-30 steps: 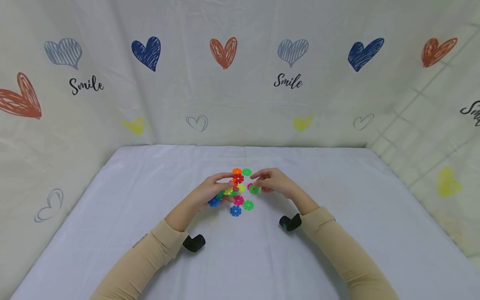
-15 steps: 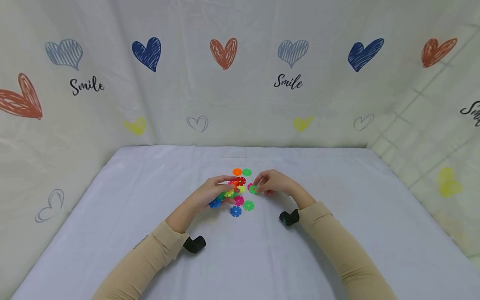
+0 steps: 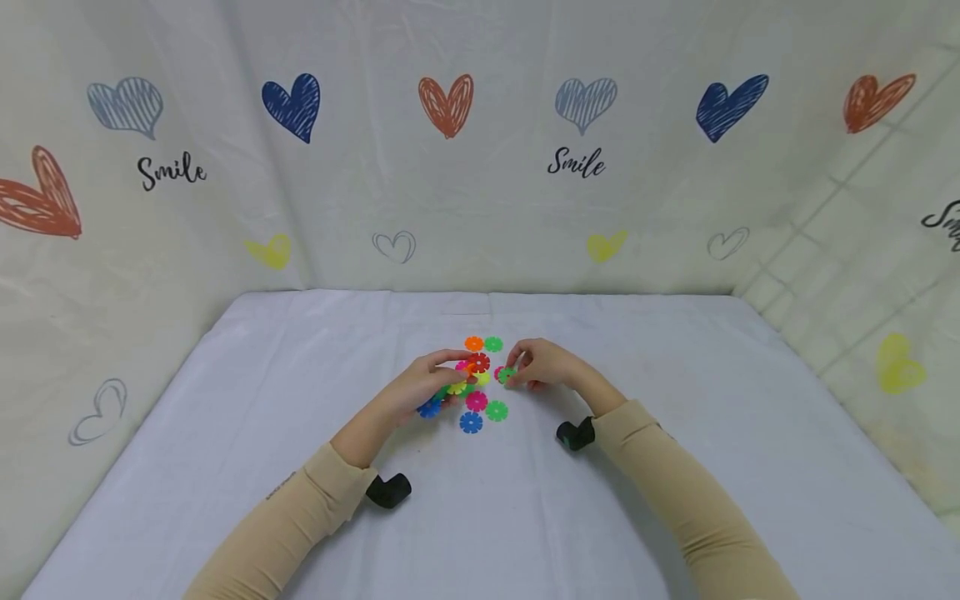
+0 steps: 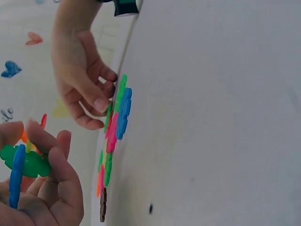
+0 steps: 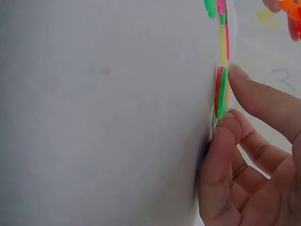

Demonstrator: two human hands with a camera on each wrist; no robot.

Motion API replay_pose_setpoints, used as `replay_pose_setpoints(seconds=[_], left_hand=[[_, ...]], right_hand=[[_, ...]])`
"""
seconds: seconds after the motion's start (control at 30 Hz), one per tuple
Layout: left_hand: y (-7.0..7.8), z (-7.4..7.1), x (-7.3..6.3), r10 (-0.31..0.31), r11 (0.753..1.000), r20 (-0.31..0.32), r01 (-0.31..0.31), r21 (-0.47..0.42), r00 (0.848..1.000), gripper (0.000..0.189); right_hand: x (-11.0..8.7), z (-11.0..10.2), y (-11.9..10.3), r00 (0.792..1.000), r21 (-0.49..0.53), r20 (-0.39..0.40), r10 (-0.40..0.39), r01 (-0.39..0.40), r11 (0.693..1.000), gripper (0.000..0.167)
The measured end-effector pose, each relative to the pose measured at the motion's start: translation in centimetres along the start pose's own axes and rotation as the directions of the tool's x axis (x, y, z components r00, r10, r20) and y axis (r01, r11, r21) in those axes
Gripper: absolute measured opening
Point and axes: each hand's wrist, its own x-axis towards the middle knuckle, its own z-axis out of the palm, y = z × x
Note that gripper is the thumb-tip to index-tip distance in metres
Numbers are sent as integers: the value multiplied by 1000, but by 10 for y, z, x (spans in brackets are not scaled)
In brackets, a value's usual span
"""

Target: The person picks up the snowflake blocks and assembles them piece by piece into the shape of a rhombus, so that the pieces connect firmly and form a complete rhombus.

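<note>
My left hand holds a joined chain of notched plastic discs, raised over the table. In the left wrist view a blue disc slots into a green disc between the fingers; yellow, orange and red ones are partly hidden behind. The red disc shows at the chain's far end in the head view. With thumb and fingertips at its edges, my right hand pinches a loose green snowflake disc low at the table. A pink disc is partly covered by it.
Several loose discs lie between the hands on the white cloth: an orange disc and a green one behind, a pink disc, another green and a blue disc in front. A printed curtain rises behind the table.
My right hand has come in slightly leftward, its fingers closing onto the green disc. The left hand's chain has tipped a little, its red disc shifting slightly toward me.
</note>
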Motion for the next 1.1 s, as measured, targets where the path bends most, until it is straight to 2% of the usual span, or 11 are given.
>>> replay_pose_setpoints(seconds=[0.27, 0.57, 0.83, 1.0, 1.1], left_hand=[[0, 3, -3, -12, 1000, -26, 12, 8, 1000, 46], [1, 4, -3, -15, 1000, -34, 16, 23, 999, 46], [1, 4, -3, -10, 999, -40, 12, 52, 999, 47], [0, 3, -1, 0, 997, -41, 3, 79, 999, 48], [1, 2, 0, -13, 998, -41, 16, 61, 999, 47]], right_hand=[[1, 2, -2, 1000, -5, -14, 1, -1, 1000, 34], [-1, 1, -2, 1000, -13, -20, 15, -16, 1000, 29], [-1, 2, 4, 999, 62, -29, 20, -18, 998, 21], [-3, -2, 6, 999, 95, -30, -15, 18, 995, 19], [-4, -5, 8, 999, 106, -36, -33, 36, 994, 18]])
